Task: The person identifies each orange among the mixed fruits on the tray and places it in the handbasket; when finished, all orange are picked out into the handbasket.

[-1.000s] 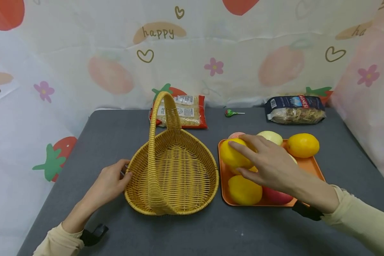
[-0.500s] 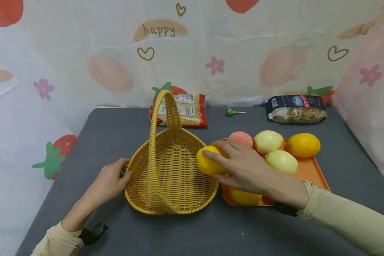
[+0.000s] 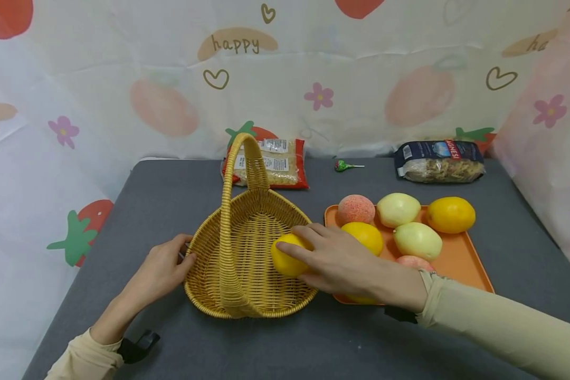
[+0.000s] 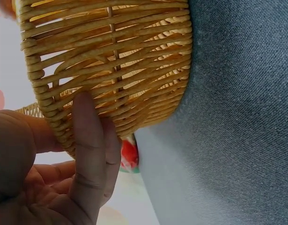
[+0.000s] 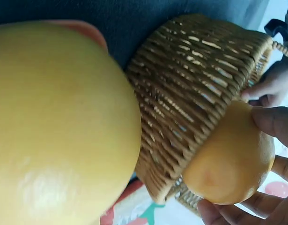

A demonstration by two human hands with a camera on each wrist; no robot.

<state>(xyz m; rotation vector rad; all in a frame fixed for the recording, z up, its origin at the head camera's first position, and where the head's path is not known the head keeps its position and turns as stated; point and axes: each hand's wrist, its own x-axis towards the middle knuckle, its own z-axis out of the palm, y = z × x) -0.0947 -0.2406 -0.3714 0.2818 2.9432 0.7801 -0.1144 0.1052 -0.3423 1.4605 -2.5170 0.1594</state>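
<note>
Yellow fruit [image 3: 287, 257] has travelled: a second ago the right hand [image 3: 337, 258] had it over the orange tray [image 3: 463, 258], and now it's at the right side of the basket [image 3: 254, 227], just about across the rim. Left hand [image 3: 161, 269] and basket look like they've stayed put.

If you're trying this, imo the job right now is carrying the fruit in cleanly. I'd keep it high enough that it doesn't snag the rim, get it well inside and clear of the handle, then lower it near the bottom before letting go. It's round and looks smooth, so a drop from up high could roll or bounce.

Finger check: right hand is grasping the fruit, spread only about as wide as the fruit itself, thumb on one side and fingers [image 5: 275, 122] on the other. Can't tell if the fruit actually touches the rim; in the right wrist view they overlap.

Left hand is pinching the basket's left rim, thumb over the edge and fingers [image 4: 90, 154] against the outside weave. Decent steadying grip; I'd keep it there in case the basket gets bumped.
</note>
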